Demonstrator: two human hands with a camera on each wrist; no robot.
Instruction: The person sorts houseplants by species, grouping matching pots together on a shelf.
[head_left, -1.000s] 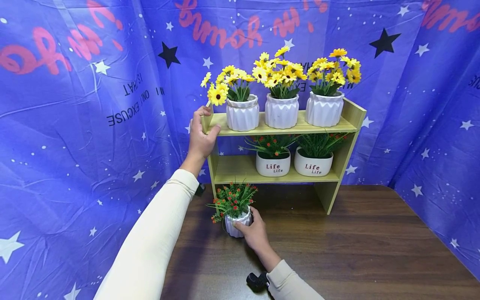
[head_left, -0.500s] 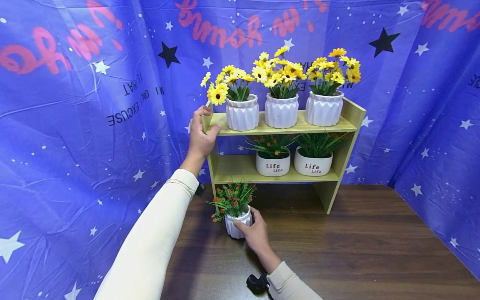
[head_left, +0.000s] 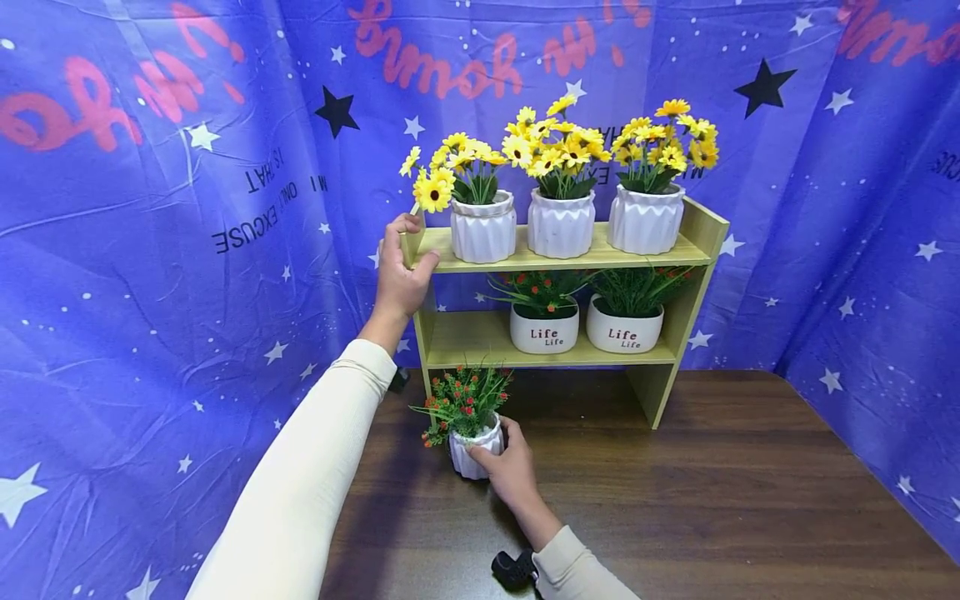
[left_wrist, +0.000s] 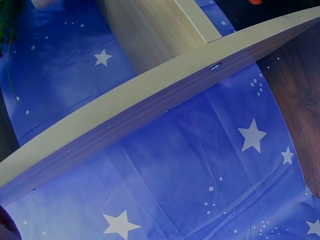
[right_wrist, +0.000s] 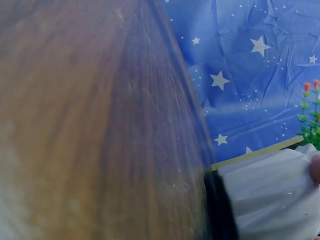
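My left hand (head_left: 400,275) grips the upper left side panel of a light wooden two-tier shelf (head_left: 468,333), thumb at the front edge. The left wrist view shows that side panel (left_wrist: 100,109) running across, with a fingertip at the lower left corner. Low in front of the shelf's left leg, my right hand (head_left: 512,468) holds a white fluted flower pot (head_left: 467,458), thumb on the near side and fingers around its right. Green leaves with small red flowers (head_left: 467,400) fill it. The same pot (right_wrist: 270,195) appears at lower right in the right wrist view.
Three white pots of yellow flowers (head_left: 562,223) line the top shelf. On the middle shelf, two white "Life" planters (head_left: 544,335) stand centre and right, beside bare board at left. A dark wooden table (head_left: 720,500) lies below; a blue starry curtain (head_left: 187,333) surrounds it.
The red-flowered pot in my right hand has shifted very slightly toward me. My left hand keeps its place on the shelf's side panel.
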